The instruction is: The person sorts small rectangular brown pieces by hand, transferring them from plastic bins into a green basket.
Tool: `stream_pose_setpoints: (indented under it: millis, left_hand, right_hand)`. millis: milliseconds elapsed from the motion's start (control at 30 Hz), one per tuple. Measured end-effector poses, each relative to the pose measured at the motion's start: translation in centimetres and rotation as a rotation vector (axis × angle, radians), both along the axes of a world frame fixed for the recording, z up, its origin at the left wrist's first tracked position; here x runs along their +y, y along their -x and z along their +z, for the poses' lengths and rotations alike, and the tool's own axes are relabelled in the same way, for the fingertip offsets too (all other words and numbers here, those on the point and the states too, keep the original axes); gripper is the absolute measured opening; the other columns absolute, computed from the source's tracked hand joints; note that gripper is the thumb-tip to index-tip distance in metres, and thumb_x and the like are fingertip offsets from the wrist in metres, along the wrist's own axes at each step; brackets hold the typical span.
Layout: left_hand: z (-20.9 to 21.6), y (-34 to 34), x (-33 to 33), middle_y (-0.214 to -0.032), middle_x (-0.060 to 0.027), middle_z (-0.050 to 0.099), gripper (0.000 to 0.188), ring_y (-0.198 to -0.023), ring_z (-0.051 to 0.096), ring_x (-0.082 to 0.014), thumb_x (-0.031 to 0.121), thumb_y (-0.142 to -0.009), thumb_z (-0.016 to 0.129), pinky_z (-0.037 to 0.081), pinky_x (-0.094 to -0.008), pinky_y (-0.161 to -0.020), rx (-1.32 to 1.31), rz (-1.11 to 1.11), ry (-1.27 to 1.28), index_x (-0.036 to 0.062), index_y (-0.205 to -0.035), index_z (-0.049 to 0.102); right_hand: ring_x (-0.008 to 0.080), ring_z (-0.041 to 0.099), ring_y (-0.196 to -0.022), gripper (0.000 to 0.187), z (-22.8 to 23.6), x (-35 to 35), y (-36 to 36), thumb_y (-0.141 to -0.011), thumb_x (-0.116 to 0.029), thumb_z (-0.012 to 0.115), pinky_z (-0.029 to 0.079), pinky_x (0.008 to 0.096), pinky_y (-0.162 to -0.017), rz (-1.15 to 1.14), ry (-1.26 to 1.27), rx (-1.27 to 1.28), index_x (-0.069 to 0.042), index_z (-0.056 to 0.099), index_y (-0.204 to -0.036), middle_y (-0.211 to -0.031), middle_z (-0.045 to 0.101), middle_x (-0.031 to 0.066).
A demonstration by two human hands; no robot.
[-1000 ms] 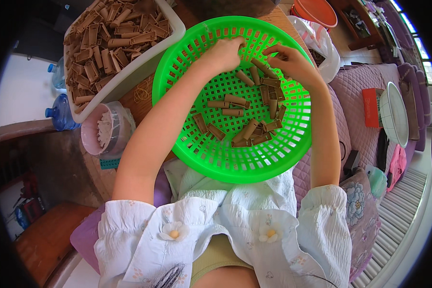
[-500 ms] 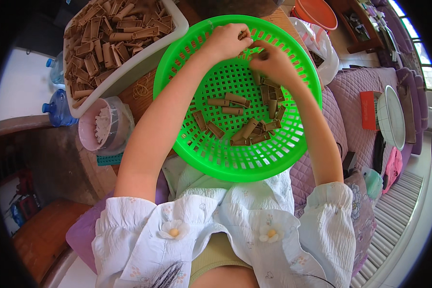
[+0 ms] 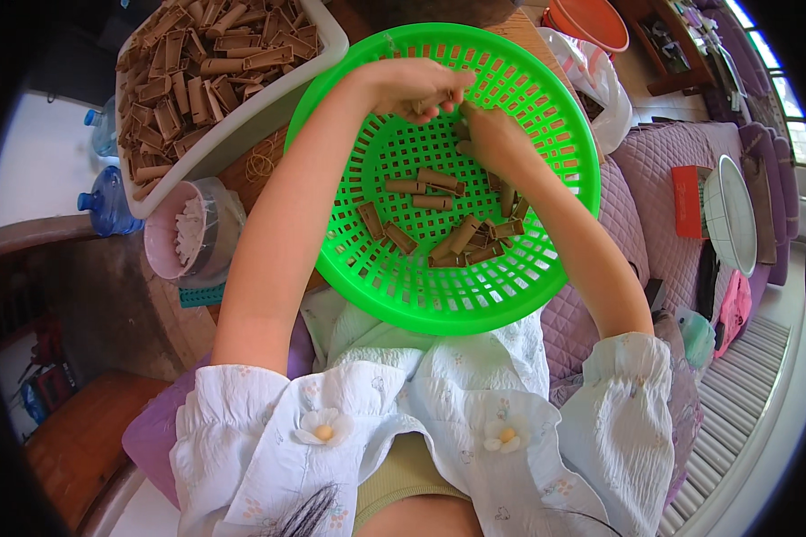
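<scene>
A bright green plastic basket (image 3: 452,320) with slotted sides rests in front of me, its near rim by my lap. Several small brown hollow plastic casings (image 3: 433,202) lie in it, scattered in the middle and heaped towards the right. Over the basket's far part, my left hand (image 3: 414,88) is curled around what looks like one brown casing, mostly hidden by the fingers. Just to its right and slightly nearer, my right hand (image 3: 500,141) is closed with its fingertips together. What it pinches, if anything, I cannot make out. It hides some casings below it.
A large white tub (image 3: 242,116) heaped with brown casings stands at the far left. Beside it are a pink bucket (image 3: 159,240) with white bits inside and rubber bands (image 3: 261,166) on the wooden table. A quilted purple sofa (image 3: 681,170) is at the right, holding a red box (image 3: 689,199).
My left hand has come slightly nearer and turned, its fingers now pointing right. The right hand has lowered a little towards me and left, covering casings at the basket's right.
</scene>
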State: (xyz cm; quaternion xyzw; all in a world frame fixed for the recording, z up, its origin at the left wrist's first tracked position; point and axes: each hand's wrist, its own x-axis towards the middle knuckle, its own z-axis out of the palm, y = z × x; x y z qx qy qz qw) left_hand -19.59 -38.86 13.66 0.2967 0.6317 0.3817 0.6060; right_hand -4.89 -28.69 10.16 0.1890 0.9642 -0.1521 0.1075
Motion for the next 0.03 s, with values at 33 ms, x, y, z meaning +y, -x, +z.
stream_pose_setpoints:
  millis: [33]
  left_hand:
    - [0.11,0.27,-0.43,-0.072,0.0016,0.05,0.053,-0.055,0.046,-0.0089,0.058,-0.071,0.062,0.047,-0.0246,-0.054,-0.063,0.072,-0.048,0.008,-0.084,0.052]
  right_hand:
    - [0.0315,0.059,-0.091,0.051,0.57,-0.51,0.6,-0.071,-0.017,0.067,0.048,0.0425,-0.077,0.001,-0.046,-0.086,-0.008,0.044,-0.116,-0.094,0.062,0.018]
